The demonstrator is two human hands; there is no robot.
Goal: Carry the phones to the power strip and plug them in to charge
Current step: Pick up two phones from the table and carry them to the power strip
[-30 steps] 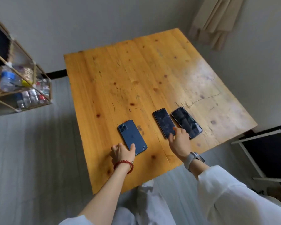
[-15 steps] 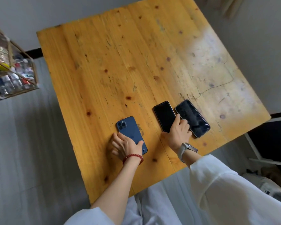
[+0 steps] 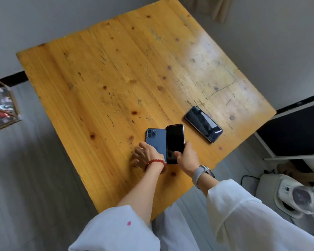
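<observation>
Three phones are over the wooden table [image 3: 116, 78]. My left hand [image 3: 147, 155], with a red bead bracelet, grips the lower end of a blue phone [image 3: 156, 140] lying back up, camera lenses showing. Right beside it, my right hand [image 3: 186, 157], with a grey watch on the wrist, holds a black phone [image 3: 175, 140] screen up by its lower end; its left edge touches the blue one. A third dark phone [image 3: 203, 124] lies screen up on the table to the right, apart from both hands. No power strip is in view.
A wire rack [image 3: 2, 107] with bottles stands at the left past the table edge. A white appliance [image 3: 295, 192] with a black cable sits on the floor at the lower right, below a dark panel [image 3: 294, 134]. A curtain [image 3: 217, 8] hangs at the top.
My right hand has picked the middle black phone up and brought it left against the blue phone. My left hand has closed on the blue phone. The right phone has stayed put.
</observation>
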